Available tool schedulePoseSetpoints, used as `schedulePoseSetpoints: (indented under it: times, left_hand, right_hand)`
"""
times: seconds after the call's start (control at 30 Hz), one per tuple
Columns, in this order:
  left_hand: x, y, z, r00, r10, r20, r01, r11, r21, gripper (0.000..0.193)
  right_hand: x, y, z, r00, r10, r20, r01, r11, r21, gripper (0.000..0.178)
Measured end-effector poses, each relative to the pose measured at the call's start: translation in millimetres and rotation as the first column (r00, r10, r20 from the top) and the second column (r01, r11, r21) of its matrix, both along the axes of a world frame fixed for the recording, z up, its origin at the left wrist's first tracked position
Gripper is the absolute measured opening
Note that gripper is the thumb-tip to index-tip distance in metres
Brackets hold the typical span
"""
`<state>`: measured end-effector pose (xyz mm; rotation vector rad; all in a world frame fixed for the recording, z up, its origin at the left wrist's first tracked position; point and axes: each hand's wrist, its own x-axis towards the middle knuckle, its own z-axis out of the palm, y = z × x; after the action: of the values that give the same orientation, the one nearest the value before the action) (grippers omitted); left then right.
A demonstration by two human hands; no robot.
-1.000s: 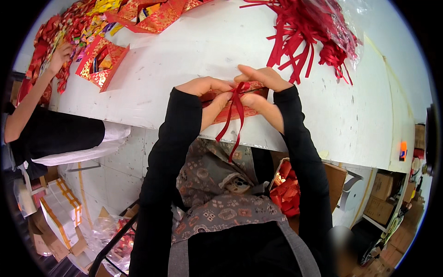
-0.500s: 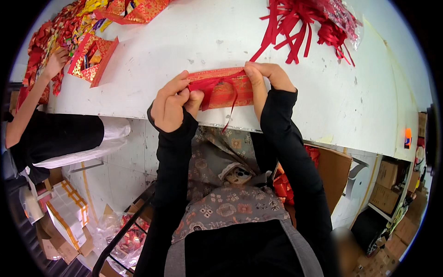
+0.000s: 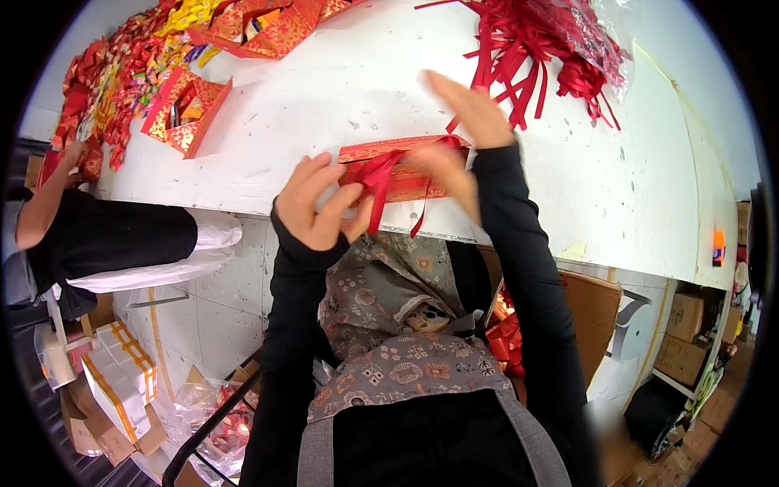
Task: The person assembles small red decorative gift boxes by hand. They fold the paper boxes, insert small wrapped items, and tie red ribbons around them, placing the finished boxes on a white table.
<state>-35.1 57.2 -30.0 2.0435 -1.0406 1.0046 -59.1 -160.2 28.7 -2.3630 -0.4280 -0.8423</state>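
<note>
A red gift box with a gold pattern lies at the table's front edge. Across it runs a red ribbon, with loose tails hanging toward the edge. My left hand is open at the box's left end, fingers apart, thumb and fingertips close to the ribbon; whether they touch it I cannot tell. Over the right end, my right hand is smeared by motion, but its thumb and fingers are plainly spread wide with nothing between them.
Loose red ribbons lie at the back right beside clear plastic. An open patterned box holds wrapped sweets, with a heap of sweets farther left. A co-worker's arm reaches in there. Below the table stands a cardboard box.
Both hands have let go of the box's ends, and their fingers have spread. My right hand has lifted and opened. The co-worker's hand has drawn back toward the table's left edge.
</note>
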Motion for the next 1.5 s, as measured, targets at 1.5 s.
schedulePoseSetpoints:
  times: [1.5]
  left_hand:
    - [-30.8, -35.3, 42.4, 0.818, 0.123, -0.562, -0.033, 0.985, 0.166, 0.062]
  right_hand:
    - [-14.3, -32.8, -4.3, 0.985, 0.119, -0.129, -0.126, 0.991, -0.051, 0.016]
